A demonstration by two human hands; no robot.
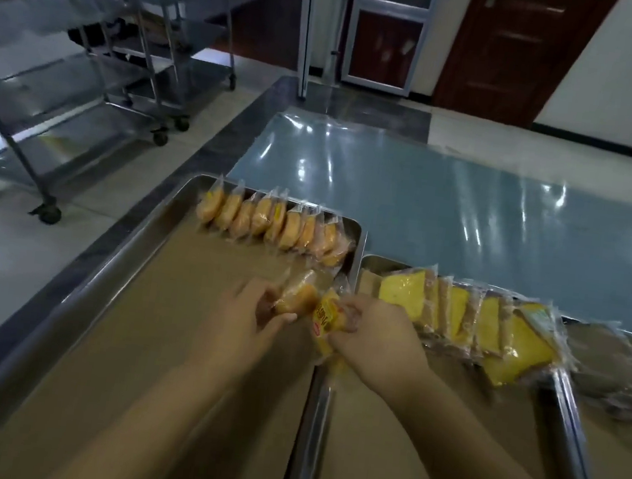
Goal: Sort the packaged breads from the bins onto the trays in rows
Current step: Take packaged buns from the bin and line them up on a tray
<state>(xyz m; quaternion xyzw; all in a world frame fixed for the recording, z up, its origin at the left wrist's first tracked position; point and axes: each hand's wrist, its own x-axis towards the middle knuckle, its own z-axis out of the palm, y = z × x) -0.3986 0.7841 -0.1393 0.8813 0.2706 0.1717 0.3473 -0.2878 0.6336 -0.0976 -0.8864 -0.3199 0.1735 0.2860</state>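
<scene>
My left hand [253, 317] grips a round orange packaged bread [297, 296] above the right part of the left tray [112, 266]. Beside it, my right hand [377, 346] pinches a yellow packaged bread [326, 320] over the seam between the left tray and the middle tray [314, 418]. A row of several round packaged breads [272, 222] stands on edge along the left tray's far side. Several square yellow packaged breads [475, 322] lean in a row across the far end of the middle tray.
Brown paper lines the trays. A third tray [577, 430] at the right holds darker packaged breads [616, 371]. Beyond the trays lies a glossy blue-grey sheet [450, 200] on the floor. Steel wheeled carts [101, 65] stand at the far left, a door behind.
</scene>
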